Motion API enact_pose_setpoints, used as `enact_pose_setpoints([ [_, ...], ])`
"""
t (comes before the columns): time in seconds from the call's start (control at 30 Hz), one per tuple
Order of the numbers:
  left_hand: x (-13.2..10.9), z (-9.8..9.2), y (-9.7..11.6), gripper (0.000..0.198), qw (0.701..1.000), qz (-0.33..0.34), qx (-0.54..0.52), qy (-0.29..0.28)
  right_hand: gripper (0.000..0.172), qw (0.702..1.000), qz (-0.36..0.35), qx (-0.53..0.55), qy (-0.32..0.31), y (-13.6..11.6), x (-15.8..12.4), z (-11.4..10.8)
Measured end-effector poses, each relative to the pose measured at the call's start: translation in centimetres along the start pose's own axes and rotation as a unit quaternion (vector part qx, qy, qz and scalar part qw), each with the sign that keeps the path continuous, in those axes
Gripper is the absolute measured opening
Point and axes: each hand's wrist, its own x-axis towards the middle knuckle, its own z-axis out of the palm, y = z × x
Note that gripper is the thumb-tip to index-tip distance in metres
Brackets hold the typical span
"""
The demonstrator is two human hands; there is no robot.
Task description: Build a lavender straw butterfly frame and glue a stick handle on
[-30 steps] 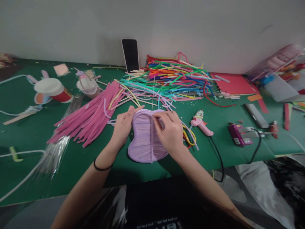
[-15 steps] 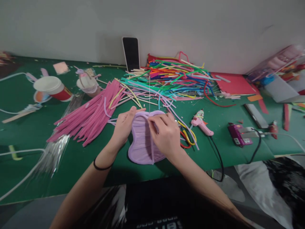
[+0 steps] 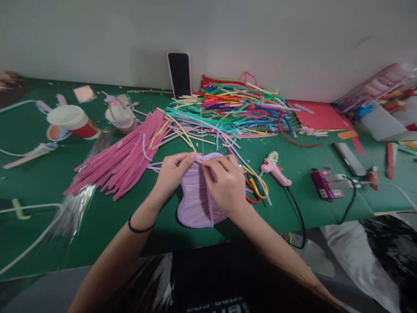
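A lilac heart-shaped piece [image 3: 195, 204] made of pipe cleaners lies on the green table [image 3: 97, 217] in front of me. My left hand [image 3: 171, 174] pinches its upper left edge, fingers closed on it. My right hand [image 3: 224, 184] rests over its right half, fingertips pinched at the top notch next to my left fingers. A thin wire or strand rises from that notch. A heap of pink pipe cleaners [image 3: 127, 158] lies just left of my hands.
A mixed-colour pile of pipe cleaners [image 3: 234, 108] and a phone [image 3: 179, 74] leaning on the wall sit behind. A pink glue gun [image 3: 276, 169] and its black cord lie to the right, with a purple tool [image 3: 322, 184]. A red paper cup [image 3: 73, 121] lies at left.
My left fingers moved right along the top edge to meet my right fingertips at the notch. The lilac piece shifted slightly and its left lobe folded inward.
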Motion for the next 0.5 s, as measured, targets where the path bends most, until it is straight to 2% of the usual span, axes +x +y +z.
enact_pose_setpoints([
  [0.23,0.15,-0.11,-0.35,0.037,1.0,0.002,0.017,0.001,0.007,0.991,0.079,0.106,-0.005,0.74,0.27,-0.17],
  [0.5,0.19,-0.02,-0.47,0.033,1.0,-0.005,0.001,0.011,0.007,0.99,0.099,0.1,-0.019,0.49,0.67,-0.27],
])
